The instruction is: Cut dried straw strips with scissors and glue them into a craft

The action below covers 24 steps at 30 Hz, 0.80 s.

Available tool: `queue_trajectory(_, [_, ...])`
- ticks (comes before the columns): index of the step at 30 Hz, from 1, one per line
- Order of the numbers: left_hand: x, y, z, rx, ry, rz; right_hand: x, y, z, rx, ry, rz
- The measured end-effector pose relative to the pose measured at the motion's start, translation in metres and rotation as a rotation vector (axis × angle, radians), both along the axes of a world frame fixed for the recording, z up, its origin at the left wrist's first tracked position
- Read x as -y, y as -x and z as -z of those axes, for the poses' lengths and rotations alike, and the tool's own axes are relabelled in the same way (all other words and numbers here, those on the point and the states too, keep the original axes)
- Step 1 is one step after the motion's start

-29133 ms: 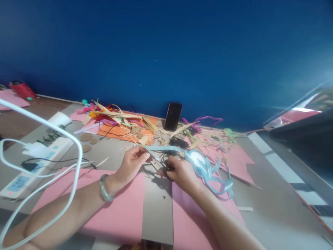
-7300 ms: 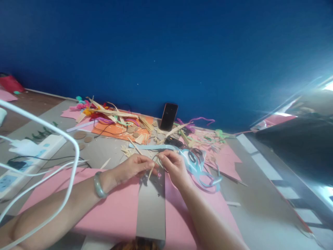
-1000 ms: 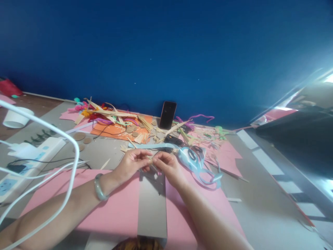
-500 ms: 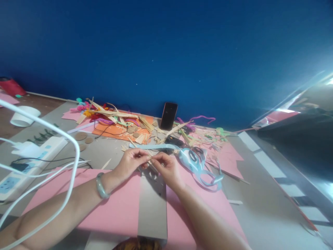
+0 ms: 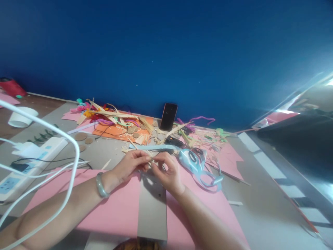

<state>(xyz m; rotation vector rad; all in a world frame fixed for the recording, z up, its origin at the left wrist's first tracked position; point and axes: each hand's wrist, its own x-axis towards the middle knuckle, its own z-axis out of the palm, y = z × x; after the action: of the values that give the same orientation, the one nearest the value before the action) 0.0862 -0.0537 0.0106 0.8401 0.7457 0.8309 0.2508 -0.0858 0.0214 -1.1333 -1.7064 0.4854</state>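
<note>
My left hand [image 5: 134,162], with a pale green bangle [image 5: 102,185] on its wrist, is closed in a pinch over the middle of the work area. My right hand [image 5: 168,171] meets it from the right, its thumb and forefinger curled at the same small spot. What lies between the fingertips is tiny, thin and straw-coloured; its kind cannot be made out. Below the hands runs a grey strip [image 5: 152,215] between two pink sheets [image 5: 114,211]. Just right of my right hand lies a light blue ribbon [image 5: 186,159] in loose loops.
Against the blue wall [image 5: 166,52] leans a phone [image 5: 169,117]. Dried husk strips [image 5: 114,113] and pipe cleaners pile on an orange sheet [image 5: 106,133]. A white power strip [image 5: 33,163] and a white cable [image 5: 74,173] are at left, near a white cup [image 5: 22,117].
My right thumb has dropped a little away from the forefinger, and the fingertips have shifted slightly. My left hand stays nearly in place, still pinching.
</note>
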Motion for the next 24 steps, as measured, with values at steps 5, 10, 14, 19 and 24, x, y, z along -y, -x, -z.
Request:
queue_trajectory(5, [-0.001,0.0,-0.001,0.017,-0.013,0.005,0.0,-0.001,0.001,0.026,-0.042,-0.013])
queue_trajectory(10, [-0.001,0.001,-0.002,0.026,0.011,0.024,-0.001,-0.004,0.003,0.063,-0.077,0.02])
queue_trajectory(14, [0.0,-0.001,-0.003,0.013,0.007,0.001,0.0,-0.004,0.003,0.072,-0.063,0.043])
queue_trajectory(19, [-0.002,-0.002,-0.002,-0.027,0.021,-0.084,-0.002,-0.004,0.005,-0.022,-0.008,0.06])
queue_trajectory(24, [-0.004,-0.001,0.002,-0.047,0.004,-0.134,-0.006,-0.007,0.01,-0.064,-0.023,0.109])
